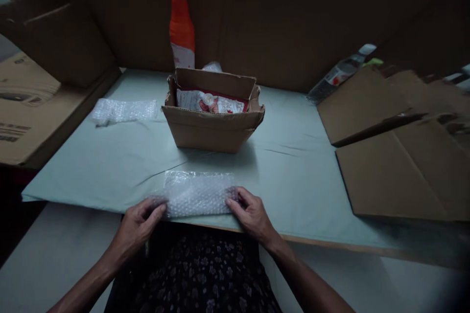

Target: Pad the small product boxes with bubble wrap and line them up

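Note:
A sheet of bubble wrap [198, 195] lies at the front edge of the table, just before my body. My left hand [141, 217] grips its left end, thumb on top and fingers curled around it. At the opposite end my right hand [251, 212] pinches the wrap between thumb and fingers. Whether anything is inside the wrap I cannot tell. Behind it stands an open cardboard box [209, 129], flaps up, with printed red-and-white packs [213, 101] inside.
An orange bottle [181, 29] stands behind the box. Another piece of bubble wrap [125, 110] lies at the left. Cardboard boxes [396, 171] and a tilted clear bottle [338, 76] are on the right. A large printed carton [29, 107] sits beyond the table's left edge.

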Available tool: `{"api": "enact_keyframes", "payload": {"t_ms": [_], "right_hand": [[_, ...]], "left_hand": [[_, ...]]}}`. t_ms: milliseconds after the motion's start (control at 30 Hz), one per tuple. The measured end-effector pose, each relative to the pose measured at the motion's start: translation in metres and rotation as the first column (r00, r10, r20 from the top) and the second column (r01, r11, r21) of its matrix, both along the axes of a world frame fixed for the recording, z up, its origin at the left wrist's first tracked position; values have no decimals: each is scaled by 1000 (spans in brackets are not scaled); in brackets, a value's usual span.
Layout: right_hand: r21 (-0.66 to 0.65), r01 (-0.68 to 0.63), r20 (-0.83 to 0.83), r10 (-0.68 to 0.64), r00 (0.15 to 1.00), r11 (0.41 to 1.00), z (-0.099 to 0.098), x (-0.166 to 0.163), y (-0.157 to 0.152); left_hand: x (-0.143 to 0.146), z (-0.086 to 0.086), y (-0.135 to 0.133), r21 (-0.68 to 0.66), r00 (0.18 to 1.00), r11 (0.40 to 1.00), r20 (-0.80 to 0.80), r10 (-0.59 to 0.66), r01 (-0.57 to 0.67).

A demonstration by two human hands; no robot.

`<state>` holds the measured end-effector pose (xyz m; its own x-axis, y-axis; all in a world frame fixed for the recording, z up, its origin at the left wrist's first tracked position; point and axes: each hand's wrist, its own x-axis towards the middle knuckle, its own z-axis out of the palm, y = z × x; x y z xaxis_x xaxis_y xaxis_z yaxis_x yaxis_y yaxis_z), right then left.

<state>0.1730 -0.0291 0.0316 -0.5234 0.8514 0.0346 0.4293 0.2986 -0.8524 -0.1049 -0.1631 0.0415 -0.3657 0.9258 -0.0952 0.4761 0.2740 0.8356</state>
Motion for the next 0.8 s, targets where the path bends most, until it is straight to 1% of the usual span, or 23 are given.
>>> {"api": "enact_keyframes", "payload": {"t_ms": [67, 133, 233, 300, 367, 433, 533, 600, 667, 733, 800], "right_hand": [[51, 55, 7, -56, 998, 997, -5, -3, 2], [142, 78, 47, -85, 995, 987, -8, -5, 2], [312, 66, 153, -119, 981, 948, -11, -6, -1], [381, 42, 216, -133, 967, 924, -11, -4, -3], [404, 23, 255, -136, 957, 915, -10, 0, -4], [404, 18, 276, -141, 951, 915, -8, 6, -4], [423, 34, 286, -169, 943, 906, 1, 15, -2], [458, 45, 276, -190, 942, 888, 8, 15, -1], [499, 39, 251, -188, 950, 866, 16, 6, 0], [530, -4, 240, -146, 960, 848, 20, -10, 0], [533, -105, 281, -58, 958, 840, 19, -29, 0]], "left_hand": [[-2, 2, 9, -29, 999, 999, -32, -13, 12], [-3, 3, 17, -52, 988, 998, -146, -45, 37], [-2, 0, 26, -65, 931, 995, -355, -91, 72], [-1, -5, 28, -50, 885, 994, -452, -111, 99], [-1, -10, 27, -27, 846, 993, -521, -110, 113], [-2, -12, 26, 11, 825, 993, -558, -90, 116], [-3, -9, 23, 148, 803, 978, -596, -29, 145], [-1, -4, 23, 249, 777, 949, -629, 8, 192], [5, 0, 25, 294, 751, 916, -660, -11, 271], [14, -1, 31, 276, 720, 884, -688, -93, 378], [24, -7, 38, 207, 656, 849, -728, -199, 486]]}}
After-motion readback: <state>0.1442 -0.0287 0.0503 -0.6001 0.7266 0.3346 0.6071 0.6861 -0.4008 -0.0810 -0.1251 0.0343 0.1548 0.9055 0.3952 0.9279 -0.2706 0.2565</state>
